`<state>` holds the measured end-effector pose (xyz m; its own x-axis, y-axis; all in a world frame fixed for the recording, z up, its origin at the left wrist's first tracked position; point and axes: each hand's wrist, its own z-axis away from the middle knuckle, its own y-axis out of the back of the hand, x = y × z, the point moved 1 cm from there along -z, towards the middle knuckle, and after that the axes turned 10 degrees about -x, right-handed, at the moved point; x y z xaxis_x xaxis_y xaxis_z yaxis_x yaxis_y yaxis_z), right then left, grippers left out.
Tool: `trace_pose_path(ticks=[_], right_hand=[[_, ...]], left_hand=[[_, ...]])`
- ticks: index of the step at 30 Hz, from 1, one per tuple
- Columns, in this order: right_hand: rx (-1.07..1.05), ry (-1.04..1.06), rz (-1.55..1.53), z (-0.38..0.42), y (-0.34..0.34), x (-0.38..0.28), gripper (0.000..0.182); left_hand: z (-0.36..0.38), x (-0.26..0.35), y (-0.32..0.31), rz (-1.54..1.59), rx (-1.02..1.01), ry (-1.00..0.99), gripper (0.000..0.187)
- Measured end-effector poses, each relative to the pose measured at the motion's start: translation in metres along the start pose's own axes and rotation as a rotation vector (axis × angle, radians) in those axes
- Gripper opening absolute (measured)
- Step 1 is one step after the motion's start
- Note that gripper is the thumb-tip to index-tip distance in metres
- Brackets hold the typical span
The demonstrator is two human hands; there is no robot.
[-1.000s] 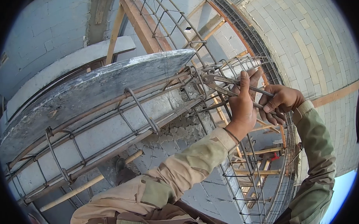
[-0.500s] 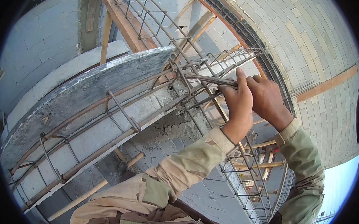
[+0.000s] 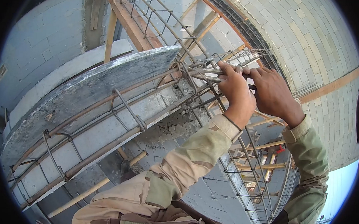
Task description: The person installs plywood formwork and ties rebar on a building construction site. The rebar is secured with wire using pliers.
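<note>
Both my hands are closed on the long metal handles of what look like pincers (image 3: 211, 71) at the rebar joint. My left hand (image 3: 237, 90) wraps the handles nearer the joint, its thumb on top. My right hand (image 3: 274, 93) grips farther out, close against the left, with a dark handle end showing between them. The jaws are by a bent stirrup (image 3: 187, 77), among crossing bars; what they bite on is too cluttered to make out. A rebar cage (image 3: 106, 117) runs from this joint down to the left.
A curved grey form panel (image 3: 97, 81) stands beside the cage. Another cage (image 3: 161, 18) and a wooden beam (image 3: 131, 21) extend up left. A rebar cage (image 3: 246, 185) lies below my arms, near wooden props (image 3: 260, 166). A curved block wall (image 3: 316, 49) rises at right.
The pincers' handles, close together before, now show spread apart near the joint. My hands have shifted slightly and the right has turned. The whole view has moved a little.
</note>
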<state>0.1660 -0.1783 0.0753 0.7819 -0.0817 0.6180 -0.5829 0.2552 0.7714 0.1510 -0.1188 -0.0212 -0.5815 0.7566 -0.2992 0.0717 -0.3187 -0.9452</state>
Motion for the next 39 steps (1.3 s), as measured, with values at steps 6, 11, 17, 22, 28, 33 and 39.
trace_pose_path(ticks=[6,11,17,22,28,33,39], right_hand=[[-0.291,-0.143,-0.149,-0.016,-0.005,0.008,0.016],[-1.153,-0.184,-1.243,-0.048,-0.016,0.056,0.014],[-0.312,-0.102,-0.364,-0.016,-0.001,0.019,0.041],[0.035,-0.210,0.009,0.018,-0.032,-0.012,0.021],[-0.591,-0.204,-0.826,-0.006,-0.001,0.030,0.024],[-0.963,-0.196,-1.336,-0.021,-0.030,0.059,0.031],[-0.114,-0.220,-0.223,0.002,-0.039,0.000,0.025]], left_hand=[[0.013,0.004,0.010,-0.160,-0.051,0.023,0.040],[0.015,0.000,0.018,0.086,-0.203,-0.073,0.039],[-0.006,-0.005,0.016,0.090,-0.189,0.015,0.035],[0.008,-0.003,0.005,0.006,-0.001,0.023,0.036],[0.036,-0.002,0.017,-0.183,-0.123,0.006,0.042],[0.011,0.003,0.018,-0.097,-0.208,0.062,0.038],[-0.005,-0.003,0.016,-0.168,-0.047,0.097,0.046]])
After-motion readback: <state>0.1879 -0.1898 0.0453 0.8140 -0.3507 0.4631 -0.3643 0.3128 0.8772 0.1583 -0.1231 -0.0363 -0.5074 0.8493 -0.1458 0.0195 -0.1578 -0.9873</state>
